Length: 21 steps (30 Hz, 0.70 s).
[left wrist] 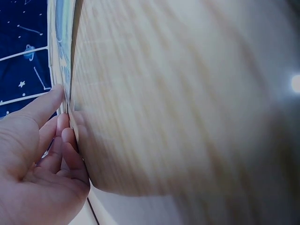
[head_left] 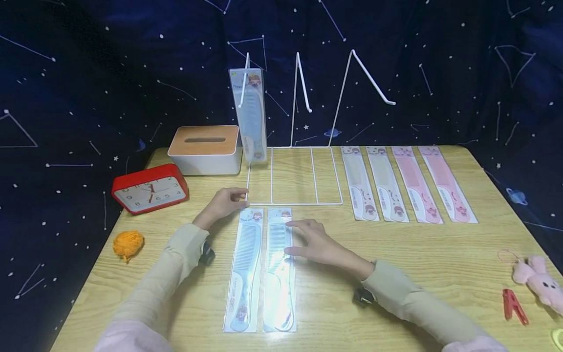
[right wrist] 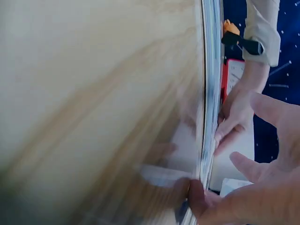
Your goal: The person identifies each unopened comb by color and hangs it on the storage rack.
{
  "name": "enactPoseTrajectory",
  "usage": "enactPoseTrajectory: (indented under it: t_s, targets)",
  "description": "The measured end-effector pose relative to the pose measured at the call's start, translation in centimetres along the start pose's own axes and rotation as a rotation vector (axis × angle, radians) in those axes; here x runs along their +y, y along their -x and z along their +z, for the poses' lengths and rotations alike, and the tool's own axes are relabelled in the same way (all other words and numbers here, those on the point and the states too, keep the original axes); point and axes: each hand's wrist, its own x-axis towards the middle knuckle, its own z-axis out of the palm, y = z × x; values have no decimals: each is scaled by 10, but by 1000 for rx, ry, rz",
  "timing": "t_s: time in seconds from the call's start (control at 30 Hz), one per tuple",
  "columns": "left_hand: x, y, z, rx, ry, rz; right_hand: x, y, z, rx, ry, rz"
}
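Observation:
In the head view my left hand (head_left: 224, 203) is at the front left corner of a white wire display rack (head_left: 293, 204), its thumb and curled fingers about the corner wire. The left wrist view shows the thumb and bent fingers of the left hand (left wrist: 44, 154) low at the tabletop. My right hand (head_left: 318, 242), fingers spread, is over the right edge of a blue packaged comb (head_left: 278, 278); contact is unclear. Left of it lies another blue packaged comb (head_left: 244, 274). A third packaged comb (head_left: 252, 117) hangs on the rack's left hook.
Several packaged combs (head_left: 411, 183), clear and pink, lie in a row right of the rack. At left are a tissue box (head_left: 204, 151), a red alarm clock (head_left: 149, 189) and orange yarn (head_left: 128, 244). A red clip (head_left: 513, 307) and pink plush toy (head_left: 543, 283) lie at right.

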Motion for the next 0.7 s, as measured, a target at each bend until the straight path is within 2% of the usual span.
enactPoseTrajectory:
  t_s: [0.17, 0.33, 0.43, 0.7]
  targets:
    - [1, 1, 0, 1, 2, 6, -9, -7, 11, -41, 143, 22]
    - [0, 1, 1, -3, 2, 17, -16, -9, 17, -92, 227, 34]
    - [1, 1, 1, 4, 7, 18, -16, -8, 17, -102, 255, 38]
    - [0, 1, 0, 3, 24, 14, -13, -6, 14, -116, 232, -3]
